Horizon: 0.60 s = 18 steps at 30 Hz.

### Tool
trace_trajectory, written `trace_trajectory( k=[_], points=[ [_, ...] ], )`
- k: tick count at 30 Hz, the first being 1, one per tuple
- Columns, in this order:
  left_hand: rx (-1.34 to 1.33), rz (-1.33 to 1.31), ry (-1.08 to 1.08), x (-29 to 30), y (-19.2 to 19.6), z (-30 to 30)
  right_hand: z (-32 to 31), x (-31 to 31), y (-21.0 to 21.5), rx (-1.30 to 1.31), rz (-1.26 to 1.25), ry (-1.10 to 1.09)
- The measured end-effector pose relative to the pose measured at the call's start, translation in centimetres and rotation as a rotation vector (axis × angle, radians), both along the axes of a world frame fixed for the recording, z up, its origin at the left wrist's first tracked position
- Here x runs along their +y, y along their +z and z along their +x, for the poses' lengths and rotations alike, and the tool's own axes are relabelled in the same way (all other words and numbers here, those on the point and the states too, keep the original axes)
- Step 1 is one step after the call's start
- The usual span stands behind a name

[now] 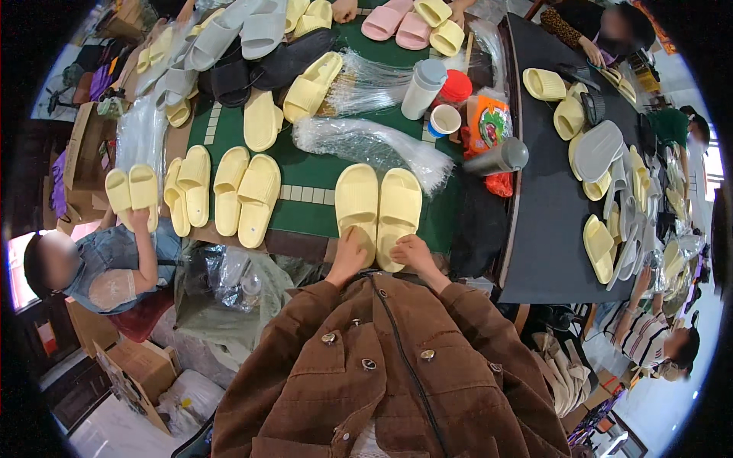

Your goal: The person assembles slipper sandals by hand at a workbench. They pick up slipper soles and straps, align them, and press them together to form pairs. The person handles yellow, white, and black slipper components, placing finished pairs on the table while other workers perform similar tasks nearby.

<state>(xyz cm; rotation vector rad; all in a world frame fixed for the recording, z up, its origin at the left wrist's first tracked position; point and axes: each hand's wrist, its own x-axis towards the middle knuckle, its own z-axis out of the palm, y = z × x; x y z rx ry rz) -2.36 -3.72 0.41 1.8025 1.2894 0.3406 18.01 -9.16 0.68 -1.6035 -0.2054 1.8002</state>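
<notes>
Right in front of me a pair of pale yellow slippers lies side by side, toes pointing away. My left hand (350, 250) grips the heel end of the left slipper (356, 191), its fingers curled over the edge. In the same way my right hand (414, 253) is closed on the heel end of the right slipper (400, 200). Beyond them a bundle of clear plastic bags (374, 146) rests on the green table top (309, 217). To the left stand more yellow slippers (259, 195) in pairs.
Beyond are black slippers (294, 61), pink slippers (387, 19) and grey ones. A grey-lidded cup (424, 90), a paper cup (444, 120) and a steel flask (496, 156) stand to the right. A person (126, 259) at left holds yellow slippers. Other people work around the dark table (546, 252).
</notes>
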Motion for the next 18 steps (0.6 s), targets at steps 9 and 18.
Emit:
trace_trajectory(
  k=[9, 18],
  points=[
    [0.151, 0.063, -0.115, 2.5, 1.3, 4.7, -1.3, 1.4, -0.8, 0.158, 0.051, -0.449],
    [0.398, 0.252, -0.162, 2.4, 0.0, 5.1, -3.1, 3.6, -2.1, 0.080, 0.156, -0.380]
  ],
)
